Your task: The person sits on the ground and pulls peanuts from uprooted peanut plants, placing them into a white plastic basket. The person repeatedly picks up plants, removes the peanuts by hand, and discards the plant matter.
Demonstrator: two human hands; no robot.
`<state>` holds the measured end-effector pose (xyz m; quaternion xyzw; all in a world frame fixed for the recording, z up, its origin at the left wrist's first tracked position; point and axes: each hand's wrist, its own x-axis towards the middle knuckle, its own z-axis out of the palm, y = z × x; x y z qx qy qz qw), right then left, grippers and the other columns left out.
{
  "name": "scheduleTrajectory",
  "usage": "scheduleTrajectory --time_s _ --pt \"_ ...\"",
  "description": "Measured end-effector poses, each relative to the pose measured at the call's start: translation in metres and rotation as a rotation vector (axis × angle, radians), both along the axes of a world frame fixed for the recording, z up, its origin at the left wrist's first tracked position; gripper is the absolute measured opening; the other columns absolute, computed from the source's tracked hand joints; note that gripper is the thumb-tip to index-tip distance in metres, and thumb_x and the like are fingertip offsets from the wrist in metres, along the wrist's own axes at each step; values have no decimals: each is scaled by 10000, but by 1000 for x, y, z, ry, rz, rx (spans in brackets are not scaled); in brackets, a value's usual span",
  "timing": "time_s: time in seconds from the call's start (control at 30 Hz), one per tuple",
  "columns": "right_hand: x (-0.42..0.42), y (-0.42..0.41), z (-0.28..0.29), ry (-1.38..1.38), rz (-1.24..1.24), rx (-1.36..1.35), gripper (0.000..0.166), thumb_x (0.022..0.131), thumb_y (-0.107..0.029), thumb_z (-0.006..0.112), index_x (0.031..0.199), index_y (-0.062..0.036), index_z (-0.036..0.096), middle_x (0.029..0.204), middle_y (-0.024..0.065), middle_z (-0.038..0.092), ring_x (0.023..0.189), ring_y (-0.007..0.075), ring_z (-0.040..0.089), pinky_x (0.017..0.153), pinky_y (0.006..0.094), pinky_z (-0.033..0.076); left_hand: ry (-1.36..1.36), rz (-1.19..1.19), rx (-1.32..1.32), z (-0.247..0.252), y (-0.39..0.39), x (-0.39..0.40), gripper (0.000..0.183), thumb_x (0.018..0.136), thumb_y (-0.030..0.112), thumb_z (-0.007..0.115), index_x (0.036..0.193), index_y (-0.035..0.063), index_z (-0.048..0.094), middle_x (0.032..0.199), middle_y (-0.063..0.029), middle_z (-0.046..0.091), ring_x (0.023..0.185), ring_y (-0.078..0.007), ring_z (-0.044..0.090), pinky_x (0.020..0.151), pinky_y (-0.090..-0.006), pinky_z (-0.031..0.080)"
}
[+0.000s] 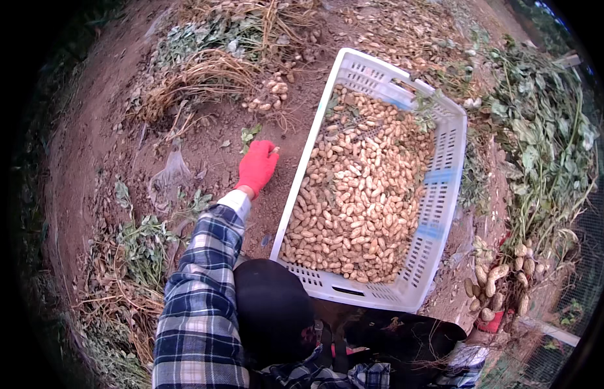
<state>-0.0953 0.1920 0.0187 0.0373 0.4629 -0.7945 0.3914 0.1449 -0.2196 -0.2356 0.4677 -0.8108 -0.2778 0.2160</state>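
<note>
My left hand (258,167), in a red glove, hangs over the soil left of the crate with its fingers curled. A small pale bit shows at its fingertips; I cannot tell whether it is a peanut. Just beyond the hand is a green leaf sprig (250,136). My right hand (489,322), also red-gloved, is mostly hidden behind a pulled peanut plant (535,141) and grips it. Pods (492,287) hang from its roots at the near end, while its leaves point away from me. Between my hands stands a white plastic crate (440,194) holding many loose peanuts (365,194).
Uprooted peanut plants with pods (204,78) lie on the soil ahead to the left. Wilted stems and leaves (141,253) lie at the near left, by torn plastic film (170,177). Wire mesh (586,257) runs along the right side. My knee (273,306) is close to the crate.
</note>
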Motion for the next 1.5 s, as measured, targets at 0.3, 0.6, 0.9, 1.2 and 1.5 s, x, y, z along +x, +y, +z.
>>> scheduleTrajectory --time_s 0.3,0.6,0.9,1.2,1.5 --pt "-7 -6 21 80 63 -262 308 922 -223 449 1139 -14 515 1013 104 579 931 226 567 815 327 484 330 -769 259 215 75 -48 338 896 245 551 1164 39 559 1095 -117 583 1075 -234 536 918 -323 422" --pt "38 -50 37 63 290 -522 310 920 -208 460 1148 -6 516 1018 99 581 952 220 569 853 324 481 599 -780 1076 278 177 -113 426 934 364 441 1241 72 487 1161 -50 558 1090 -155 515 842 -295 456" --pt "10 -58 7 263 281 -304 477 849 -376 582 1220 -89 495 1205 104 534 1111 251 499 899 449 410 962 -578 1060 255 160 -93 386 826 43 563 1196 12 458 1053 -71 557 879 -161 577 801 -285 469" --pt "1 -77 11 229 44 -346 366 912 -338 521 1145 -58 546 1059 53 599 977 162 564 872 299 447 404 -715 513 270 183 -87 332 808 275 580 867 -51 602 731 -141 579 724 -209 545 682 -346 419" --pt "-12 -88 -25 398 72 -114 234 850 -235 588 993 -52 613 864 26 610 799 146 592 704 293 478 40 -876 298 271 182 -88 331 799 277 556 914 -29 603 807 -208 614 777 -312 600 713 -382 451"
